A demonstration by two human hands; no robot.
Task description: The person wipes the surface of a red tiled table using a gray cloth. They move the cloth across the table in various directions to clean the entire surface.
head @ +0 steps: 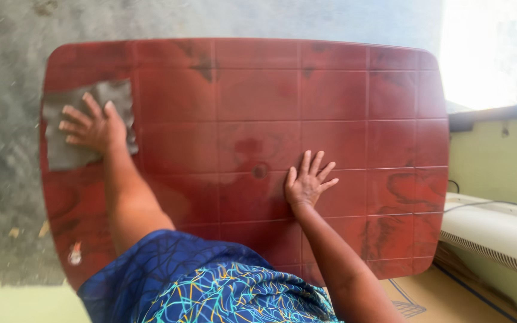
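- Pressing flat with spread fingers (79, 115), the left hand (94, 127) lies palm-down on a grey cloth (61, 154) at the upper left of the frame; the fingers are fully extended, not curled around the fabric, so the cloth is pinned under the palm rather than gripped.
- The grey cloth is spread out, roughly rectangular and slightly rumpled, lying on the left end of the worktop; one edge reaches the worktop's left rim, and most of its upper right part is covered by the hand.
- The right hand (306, 182) rests palm-down near the centre of the frame, its fingers (316, 163) fanned wide and holding nothing; it touches the bare worktop directly, well apart from the cloth.
- The worktop (342, 96) is a dark red, glossy plastic surface with rounded corners, moulded into a grid of square panels; darker streaks and blotches show across it, and a small round mark sits just left of the right hand.
- Both bare forearms run from the lower middle of the frame up to the hands, above a blue garment (210, 287) patterned with thin coloured lines.
- A grey concrete floor (7, 72) fills the left and top of the frame.
- A white ribbed appliance (498, 236) lies at the lower right, beside a pale green wall (498, 161).
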